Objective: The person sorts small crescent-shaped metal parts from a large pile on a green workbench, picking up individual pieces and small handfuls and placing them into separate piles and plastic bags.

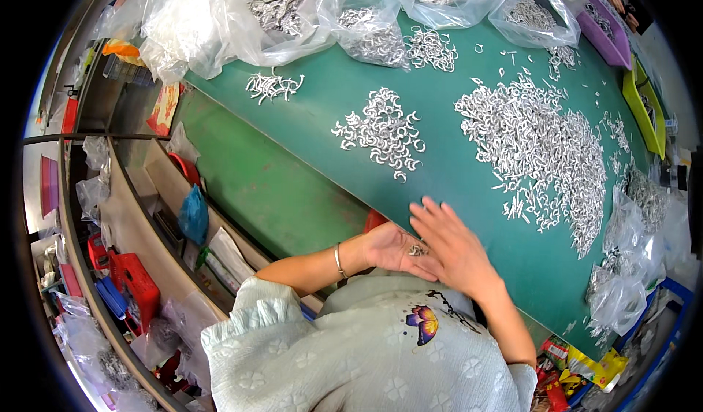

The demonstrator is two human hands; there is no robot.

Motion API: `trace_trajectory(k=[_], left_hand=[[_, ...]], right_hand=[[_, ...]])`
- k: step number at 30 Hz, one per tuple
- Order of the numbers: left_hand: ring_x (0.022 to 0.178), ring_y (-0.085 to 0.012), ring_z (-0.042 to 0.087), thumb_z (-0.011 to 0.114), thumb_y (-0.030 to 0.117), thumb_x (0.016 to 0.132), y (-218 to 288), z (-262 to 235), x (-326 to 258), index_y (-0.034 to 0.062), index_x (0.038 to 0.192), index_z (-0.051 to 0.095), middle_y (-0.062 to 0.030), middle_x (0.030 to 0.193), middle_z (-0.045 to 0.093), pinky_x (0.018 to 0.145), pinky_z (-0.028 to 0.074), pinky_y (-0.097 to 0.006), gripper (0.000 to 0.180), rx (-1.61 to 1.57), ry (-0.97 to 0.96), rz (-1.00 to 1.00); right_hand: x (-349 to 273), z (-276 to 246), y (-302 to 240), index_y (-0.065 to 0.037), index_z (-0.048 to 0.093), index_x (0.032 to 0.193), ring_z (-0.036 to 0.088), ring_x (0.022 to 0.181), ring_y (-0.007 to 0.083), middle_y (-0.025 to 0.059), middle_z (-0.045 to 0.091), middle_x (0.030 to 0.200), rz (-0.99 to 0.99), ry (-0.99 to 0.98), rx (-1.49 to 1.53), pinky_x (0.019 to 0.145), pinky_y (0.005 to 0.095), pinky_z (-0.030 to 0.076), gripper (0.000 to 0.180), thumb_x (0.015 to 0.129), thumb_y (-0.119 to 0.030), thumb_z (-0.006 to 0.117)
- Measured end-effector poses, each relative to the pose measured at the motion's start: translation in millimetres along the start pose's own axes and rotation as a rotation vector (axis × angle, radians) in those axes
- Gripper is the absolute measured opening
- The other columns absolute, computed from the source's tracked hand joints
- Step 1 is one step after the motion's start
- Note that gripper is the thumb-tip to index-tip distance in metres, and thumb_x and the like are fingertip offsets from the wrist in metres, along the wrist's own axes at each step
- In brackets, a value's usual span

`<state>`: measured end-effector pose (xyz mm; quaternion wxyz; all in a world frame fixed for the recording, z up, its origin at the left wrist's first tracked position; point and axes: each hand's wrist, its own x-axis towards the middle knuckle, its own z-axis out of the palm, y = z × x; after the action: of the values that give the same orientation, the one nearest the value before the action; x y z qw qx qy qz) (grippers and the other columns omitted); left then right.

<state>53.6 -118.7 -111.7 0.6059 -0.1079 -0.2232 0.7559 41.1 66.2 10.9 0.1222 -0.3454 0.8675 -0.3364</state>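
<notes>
My left hand (389, 248) is palm up at the table's front edge, with a few small metal pieces (418, 250) lying in its palm. Its fingertips are partly covered by my right hand (452, 247), which is tilted over that palm with its fingers stretched out, slightly blurred. I see nothing in the right hand. Just beyond my hands, a small pile of curved, silvery crescent pieces (382, 131) sits on the green tabletop (322, 130). To the right spreads a much bigger heap of mixed small metal pieces (538, 145).
Open plastic bags (370, 35) of metal pieces line the far edge. A small pile of curved pieces (272, 86) lies far left. Purple (608, 31) and lime-green bins (648, 112) stand at the right. Cluttered shelves (139, 221) fill the left. Another person's hand (614, 2) shows far right.
</notes>
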Motion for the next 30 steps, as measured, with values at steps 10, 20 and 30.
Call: trace_trajectory(k=[10, 20, 30], left_hand=[[0.111, -0.0278, 0.062, 0.050, 0.030, 0.100, -7, 20, 20, -0.0044, 0.119, 0.057, -0.0184, 0.119, 0.063, 0.098, 0.051, -0.041, 0.040, 0.221, 0.851, 0.112], [0.069, -0.0112, 0.059, 0.058, 0.028, 0.097, -50, 31, 21, 0.0034, 0.097, 0.062, -0.0044, 0.086, 0.064, 0.055, 0.048, -0.022, 0.025, 0.535, 0.753, 0.039], [0.107, -0.0321, 0.060, 0.046, 0.005, 0.096, -9, 149, 9, -0.0103, 0.120, 0.050, -0.0221, 0.112, 0.058, 0.098, 0.052, -0.045, 0.028, 0.252, 0.381, 0.815]], right_hand=[[-34, 12, -17, 0.005, 0.063, 0.112, 0.060, 0.112, 0.0314, 0.0163, 0.061, 0.122, -0.159, 0.090, 0.319, 0.099, 0.0467, 0.047, 0.035, 0.079, -0.007, 0.070], [-73, 5, -7, 0.008, 0.066, 0.094, 0.067, 0.089, 0.0285, 0.0183, 0.069, 0.092, 0.344, 0.829, 0.683, 0.088, 0.0439, 0.051, 0.031, 0.100, -0.016, 0.047], [-101, 13, 9, 0.007, 0.063, 0.096, 0.063, 0.085, 0.0220, 0.0141, 0.066, 0.090, 0.411, 0.921, 0.696, 0.083, 0.0345, 0.049, 0.026, 0.101, -0.012, 0.047]])
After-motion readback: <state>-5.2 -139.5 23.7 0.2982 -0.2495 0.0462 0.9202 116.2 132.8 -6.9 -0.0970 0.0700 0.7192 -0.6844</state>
